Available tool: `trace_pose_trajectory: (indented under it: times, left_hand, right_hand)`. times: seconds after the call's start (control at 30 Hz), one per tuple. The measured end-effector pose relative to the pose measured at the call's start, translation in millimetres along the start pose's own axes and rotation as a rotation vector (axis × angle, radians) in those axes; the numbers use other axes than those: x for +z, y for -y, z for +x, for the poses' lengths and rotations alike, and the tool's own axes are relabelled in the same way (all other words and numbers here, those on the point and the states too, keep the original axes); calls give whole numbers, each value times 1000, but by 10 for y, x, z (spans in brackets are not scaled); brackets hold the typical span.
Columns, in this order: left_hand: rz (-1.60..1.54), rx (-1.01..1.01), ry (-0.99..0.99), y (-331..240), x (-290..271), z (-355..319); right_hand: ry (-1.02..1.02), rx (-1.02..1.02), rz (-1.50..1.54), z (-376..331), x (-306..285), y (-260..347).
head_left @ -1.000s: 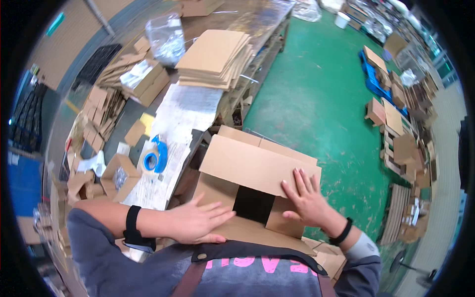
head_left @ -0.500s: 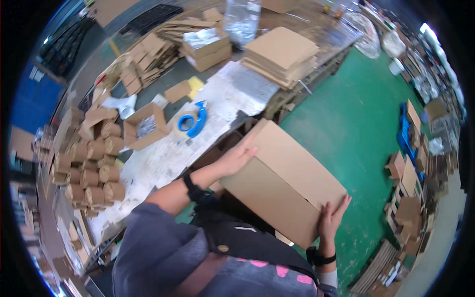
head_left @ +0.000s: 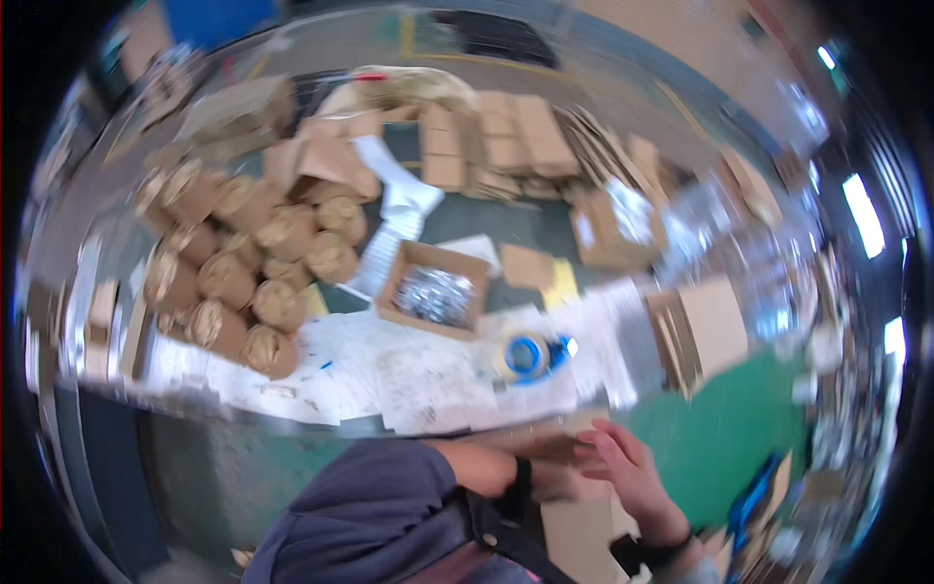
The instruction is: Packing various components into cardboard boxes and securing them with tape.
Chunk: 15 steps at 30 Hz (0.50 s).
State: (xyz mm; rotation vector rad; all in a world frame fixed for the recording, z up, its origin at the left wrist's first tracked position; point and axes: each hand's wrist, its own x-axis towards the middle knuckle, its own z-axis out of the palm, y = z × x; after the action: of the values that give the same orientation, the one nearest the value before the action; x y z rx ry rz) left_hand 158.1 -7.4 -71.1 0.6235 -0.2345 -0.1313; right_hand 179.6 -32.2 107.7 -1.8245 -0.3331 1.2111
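A plain brown cardboard box (head_left: 576, 526) sits low against my body, at the near edge of the table (head_left: 243, 389). My left hand (head_left: 553, 474), with a black band on the wrist, lies on the box's top edge. My right hand (head_left: 625, 469) rests on the same edge beside it, fingers pointing left; a black band circles that wrist too. The picture is blurred, so the exact grip is hard to make out. A blue tape dispenser (head_left: 530, 355) lies on white papers (head_left: 438, 384) just beyond the hands.
An open carton of silvery parts (head_left: 435, 292) stands mid-table. Several round brown paper bundles (head_left: 243, 282) crowd the left. Stacks of flat cardboard (head_left: 506, 146) lie at the back and another stack of flat cardboard (head_left: 702, 331) at the right. The green floor (head_left: 725, 438) shows to the right.
My view has swung from the green floor to the table. The box, held out in front before, now sits low against my body with both hands together on its top.
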Motion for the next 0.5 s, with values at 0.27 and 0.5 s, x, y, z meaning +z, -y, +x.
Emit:
trace_pose_trajectory:
  times: [0.27, 0.5]
  left_hand:
    - [1277, 855, -699, 983, -257, 317]
    - [912, 635, -340, 249, -386, 708]
  right_hand:
    - [-317, 246, -175, 2419, 308, -1113]
    - [-304, -218, -444, 1233, -443, -262]
